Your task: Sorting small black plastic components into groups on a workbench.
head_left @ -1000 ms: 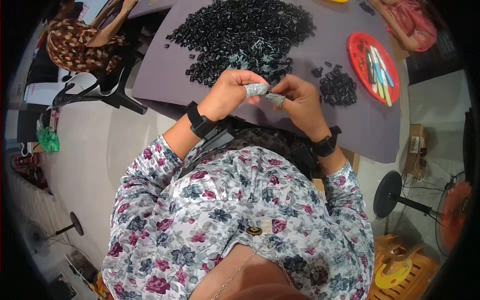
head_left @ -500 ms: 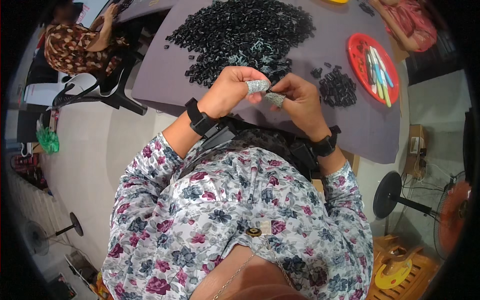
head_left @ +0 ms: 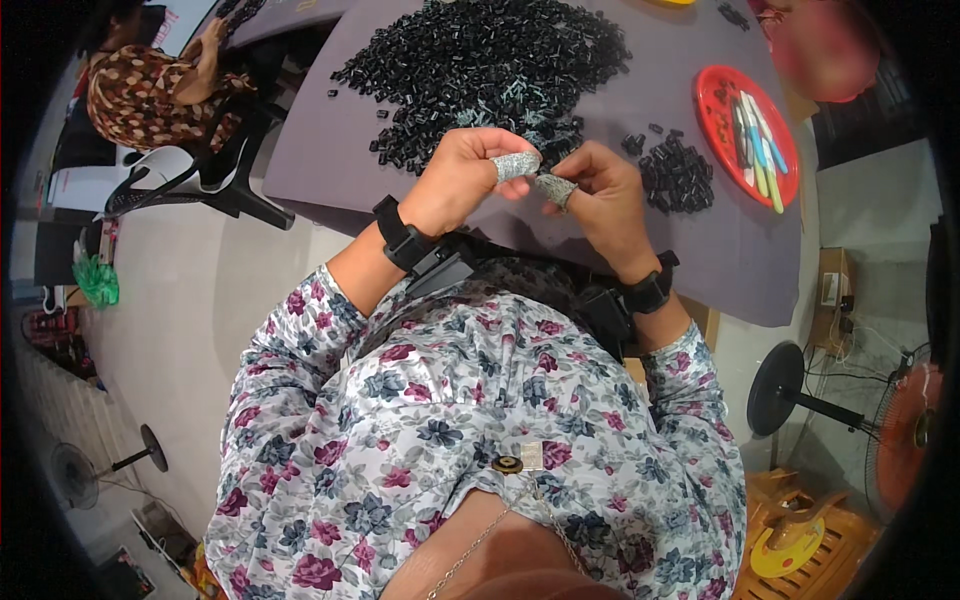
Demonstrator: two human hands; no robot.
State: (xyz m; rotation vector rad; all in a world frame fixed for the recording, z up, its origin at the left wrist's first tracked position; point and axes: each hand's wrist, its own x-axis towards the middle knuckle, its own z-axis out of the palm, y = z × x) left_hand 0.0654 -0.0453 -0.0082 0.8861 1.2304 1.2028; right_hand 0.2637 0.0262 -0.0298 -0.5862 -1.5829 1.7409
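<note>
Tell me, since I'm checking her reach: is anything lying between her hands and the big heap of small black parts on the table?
Nothing visible does. The left hand and right hand meet above the table's near edge, grey-wrapped fingers touching, and the big heap of black parts begins directly beyond them. Whether they pinch a part cannot be told.

A small assembly workshop is indicated: a grey worktable (head_left: 330, 150) heaped with small black parts (head_left: 480, 60), a red tool tray (head_left: 712, 100), pedestal fans (head_left: 900, 430), another seated worker (head_left: 150, 85).
</note>
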